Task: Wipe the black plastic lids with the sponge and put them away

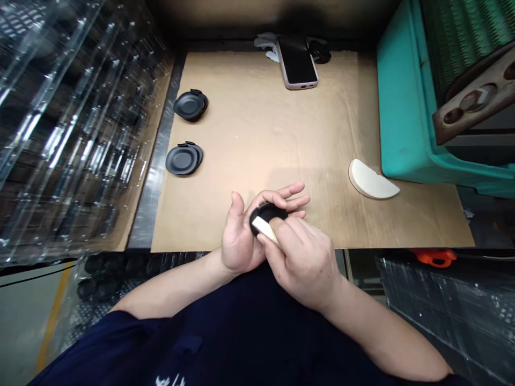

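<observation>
In my left hand (245, 236) lies a round black plastic part (273, 212), cradled across the palm with the fingers curled behind its far edge and the thumb sticking up. My right hand (303, 254) pinches a small cream-white pad (264, 229) and presses it against the inside of that part. The right fingers hide some of the part and the pad. Two similar black parts, one at the upper left (190, 105) and one just below it (184, 158), lie on the cardboard. A white half-round pad (372, 180) rests to the right of my hands.
Brown cardboard (257, 134) covers the table. A phone (298, 63) lies at the back, over a pale glove (266, 43). Stacked clear plastic trays (72, 128) stand at left. A teal machine housing (402, 107) bounds the right, and an orange handle (436, 257) shows below the edge.
</observation>
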### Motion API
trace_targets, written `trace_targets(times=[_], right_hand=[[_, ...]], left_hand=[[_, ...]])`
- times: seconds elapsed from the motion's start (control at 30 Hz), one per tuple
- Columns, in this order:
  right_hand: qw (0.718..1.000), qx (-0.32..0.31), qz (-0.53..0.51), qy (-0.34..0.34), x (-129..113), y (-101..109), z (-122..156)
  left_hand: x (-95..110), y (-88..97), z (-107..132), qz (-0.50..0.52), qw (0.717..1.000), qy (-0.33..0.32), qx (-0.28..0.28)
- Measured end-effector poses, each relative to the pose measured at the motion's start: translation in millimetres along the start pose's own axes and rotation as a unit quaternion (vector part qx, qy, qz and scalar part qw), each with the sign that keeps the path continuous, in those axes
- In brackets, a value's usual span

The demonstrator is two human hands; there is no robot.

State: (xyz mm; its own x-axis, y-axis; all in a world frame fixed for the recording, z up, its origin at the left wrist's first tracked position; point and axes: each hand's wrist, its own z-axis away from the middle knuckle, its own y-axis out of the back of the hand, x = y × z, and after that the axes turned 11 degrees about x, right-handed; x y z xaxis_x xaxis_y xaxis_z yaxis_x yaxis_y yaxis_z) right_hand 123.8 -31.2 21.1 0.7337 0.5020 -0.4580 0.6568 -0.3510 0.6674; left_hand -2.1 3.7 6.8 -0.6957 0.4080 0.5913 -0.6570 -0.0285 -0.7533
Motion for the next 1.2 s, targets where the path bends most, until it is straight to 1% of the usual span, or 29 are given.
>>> trace_targets(times=[0.07,0.13,0.27,0.3,0.37,0.43,0.47,0.6,0.63,0.8,0.97,1.1,1.2], right_hand=[[0.999,-0.031,-0.016,-0.002,-1,2,2],[0.999,-0.042,-0.015,0.0,-1,3,3],[1.0,0.006,0.013,0.002,-1,0,1],[1.0,0.01,0.011,0.0,-1,-1,1],[1.0,-0.005,-0.001,-0.003,-1,-2,0],[1.0,-0.021,-0.01,0.002,-1,-2,0],[1.0,-0.018,-0.006,0.006,-1,-2,-1],[0.999,0.033,0.029,0.009,0,-5,-7],[0.999,0.036,0.031,0.007,0,-6,-7],[1.0,-0.013,-0.003,0.016,-1,-4,-4],[1.0,0.008,0.007,0.009,-1,-3,-6],[0.999,-0.038,-0.013,0.014,-3,1,5],[0.999,-0.043,-0.005,0.017,3,7,16]], left_hand=[[0,-0.1,0,0.002,1.0,0.001,0.003],[0,-0.4,0,-0.003,1.0,-0.003,-0.002],[0,-1.7,1,-0.009,1.0,-0.005,-0.002],[0,-2.0,1,-0.008,1.0,-0.005,0.002],[0,-2.5,1,-0.009,1.0,-0.006,0.006],[0,-2.9,2,-0.015,1.0,-0.014,0.004],[0,-3.1,2,-0.017,1.0,-0.018,0.001],[-1,-3.7,2,-0.026,0.999,-0.033,-0.001],[-2,-3.7,2,-0.027,0.999,-0.031,0.001],[-1,-3.0,2,-0.026,1.0,-0.018,0.003],[-1,-2.6,1,-0.024,1.0,-0.018,0.002],[0,-2.3,1,-0.012,1.0,-0.011,0.016],[-1,-1.6,1,0.001,1.0,-0.012,0.017]])
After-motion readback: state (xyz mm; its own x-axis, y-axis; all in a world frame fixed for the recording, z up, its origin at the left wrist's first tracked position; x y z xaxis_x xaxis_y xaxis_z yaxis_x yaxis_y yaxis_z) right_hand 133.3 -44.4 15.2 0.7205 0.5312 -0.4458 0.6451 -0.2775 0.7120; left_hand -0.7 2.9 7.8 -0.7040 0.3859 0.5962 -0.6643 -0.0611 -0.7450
